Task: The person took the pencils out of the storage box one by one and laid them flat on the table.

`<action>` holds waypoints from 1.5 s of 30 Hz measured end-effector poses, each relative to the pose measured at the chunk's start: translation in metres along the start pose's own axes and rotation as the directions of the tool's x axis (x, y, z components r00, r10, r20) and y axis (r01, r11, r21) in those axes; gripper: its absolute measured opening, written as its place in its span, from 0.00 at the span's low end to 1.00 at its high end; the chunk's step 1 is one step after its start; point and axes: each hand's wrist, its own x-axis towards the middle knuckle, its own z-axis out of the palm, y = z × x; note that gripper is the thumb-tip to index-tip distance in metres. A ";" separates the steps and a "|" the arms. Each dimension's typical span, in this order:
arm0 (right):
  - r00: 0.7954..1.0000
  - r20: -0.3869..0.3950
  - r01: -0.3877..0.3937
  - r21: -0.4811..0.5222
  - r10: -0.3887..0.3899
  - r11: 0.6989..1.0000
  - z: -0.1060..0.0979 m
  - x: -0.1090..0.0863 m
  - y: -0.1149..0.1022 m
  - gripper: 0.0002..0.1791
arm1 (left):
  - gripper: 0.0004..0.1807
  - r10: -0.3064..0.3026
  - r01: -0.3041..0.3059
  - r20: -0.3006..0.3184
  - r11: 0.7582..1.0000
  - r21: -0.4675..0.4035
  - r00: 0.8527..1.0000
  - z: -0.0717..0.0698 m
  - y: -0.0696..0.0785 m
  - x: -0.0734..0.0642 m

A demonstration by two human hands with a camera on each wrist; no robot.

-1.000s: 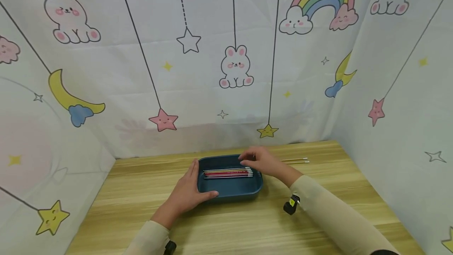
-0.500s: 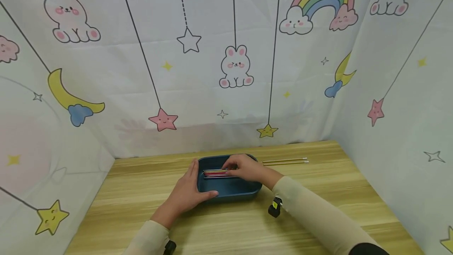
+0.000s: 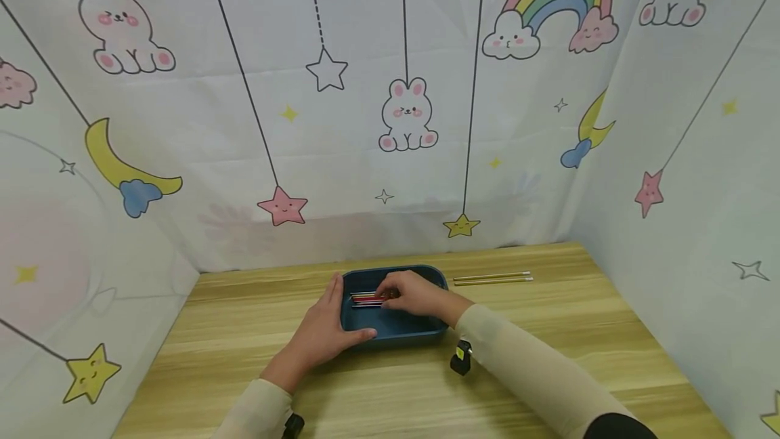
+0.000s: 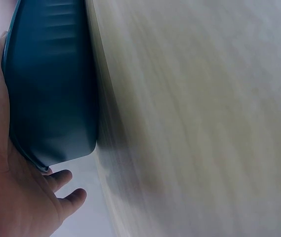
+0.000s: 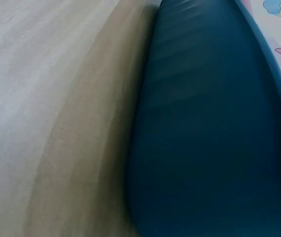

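A dark blue rectangular tray sits on the table, holding several thin pencils side by side. My left hand rests against the tray's left side, fingers extended and thumb along the near rim. In the left wrist view, that hand spans the tray's corner. My right hand reaches into the tray from the right, its bent fingers and thumb at the pencils. It covers their right ends, and whether it pinches one is too small to tell. The right wrist view shows only the tray's outer wall.
Two gold-coloured pencils with white ends lie on the wooden table, right of the tray. A white printed cloth stands behind and on both sides of the table.
My right hand has moved left from above the tray's right end and down onto the pencils inside. The left hand and the tray have stayed in place.
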 end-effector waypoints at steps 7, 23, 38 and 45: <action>1.000 0.006 0.004 0.006 -0.004 1.000 0.007 -0.001 0.004 0.11 | 0.78 -0.001 0.001 0.000 1.000 0.007 1.000 0.000 -0.001 0.001; 0.999 0.041 0.026 -0.030 -0.025 0.999 0.010 0.000 0.007 0.12 | 0.77 -0.002 0.002 0.002 1.000 0.008 1.000 0.001 0.000 0.001; 0.996 0.061 0.063 -0.065 -0.059 0.996 0.012 0.003 0.007 0.12 | 0.77 -0.001 0.001 0.001 1.000 0.012 1.000 0.001 0.000 0.001; 0.996 0.050 0.071 -0.047 -0.068 0.996 0.012 0.004 0.006 0.11 | 0.77 -0.002 0.002 -0.002 1.000 0.005 1.000 0.001 -0.001 0.002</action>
